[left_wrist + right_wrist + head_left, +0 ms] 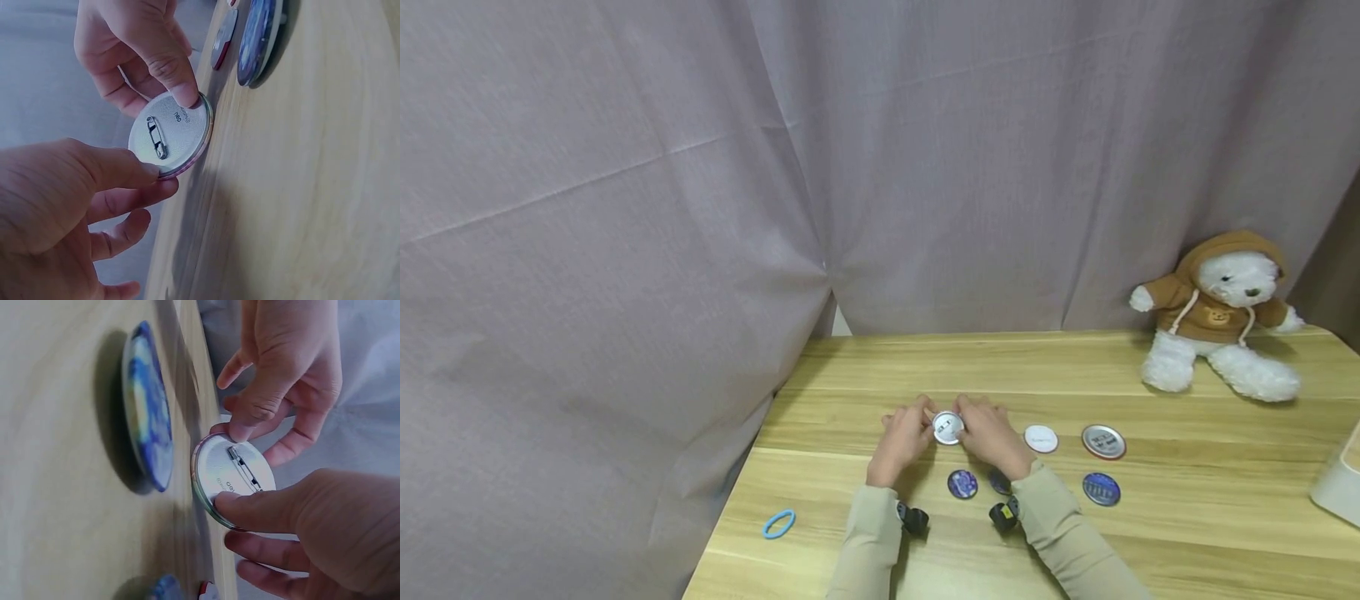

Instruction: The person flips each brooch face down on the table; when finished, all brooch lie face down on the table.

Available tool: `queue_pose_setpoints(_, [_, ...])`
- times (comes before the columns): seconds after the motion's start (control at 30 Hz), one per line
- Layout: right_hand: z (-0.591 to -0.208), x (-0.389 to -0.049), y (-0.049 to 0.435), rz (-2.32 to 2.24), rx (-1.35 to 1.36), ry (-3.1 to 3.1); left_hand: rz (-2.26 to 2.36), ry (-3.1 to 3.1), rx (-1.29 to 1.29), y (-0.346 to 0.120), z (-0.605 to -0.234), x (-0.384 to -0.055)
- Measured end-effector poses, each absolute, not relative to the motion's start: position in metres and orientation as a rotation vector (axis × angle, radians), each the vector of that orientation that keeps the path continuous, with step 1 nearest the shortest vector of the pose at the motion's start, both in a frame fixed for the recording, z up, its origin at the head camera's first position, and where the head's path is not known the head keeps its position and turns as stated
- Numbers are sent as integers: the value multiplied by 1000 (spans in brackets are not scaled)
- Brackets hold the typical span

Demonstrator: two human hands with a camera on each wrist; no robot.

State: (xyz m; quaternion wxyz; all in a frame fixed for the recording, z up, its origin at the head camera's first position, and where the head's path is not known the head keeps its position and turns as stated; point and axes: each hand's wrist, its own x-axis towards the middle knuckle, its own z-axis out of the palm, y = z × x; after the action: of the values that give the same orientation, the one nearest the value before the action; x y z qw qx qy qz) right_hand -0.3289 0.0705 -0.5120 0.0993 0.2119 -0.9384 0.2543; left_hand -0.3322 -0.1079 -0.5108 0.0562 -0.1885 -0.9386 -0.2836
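Both hands pinch one round pin badge (947,428) by opposite edges, its silver back and safety pin facing up toward the head camera. My left hand (902,441) has thumb on the back and index finger beneath the rim, as the left wrist view shows; its other fingers are loosely bent. On the opposite edge, the thumb of my right hand (994,436) presses the silver back (219,465), with fingers behind. A blue-and-purple badge (962,484) lies on the table below the held one. Another dark badge (999,481) is partly hidden by the right wrist.
Right of the hands lie a white badge (1041,438), a silver-backed badge (1104,442) and a blue badge (1101,489). A light-blue ring (778,524) lies at the left. A teddy bear (1221,317) sits at the back right, near a white object (1339,483) at the table's edge.
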Motion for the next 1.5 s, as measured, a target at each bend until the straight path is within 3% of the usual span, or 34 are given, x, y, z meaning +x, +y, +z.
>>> queue_pose_setpoints(1.17, [-520,-324,66,589,513,-2877,-667,-2941,-476,-97,-521,-321])
queue_pose_setpoints(1.5, [-498,-327,88,749,593,-2822,-688,-2959,-466,-99,-513,-324])
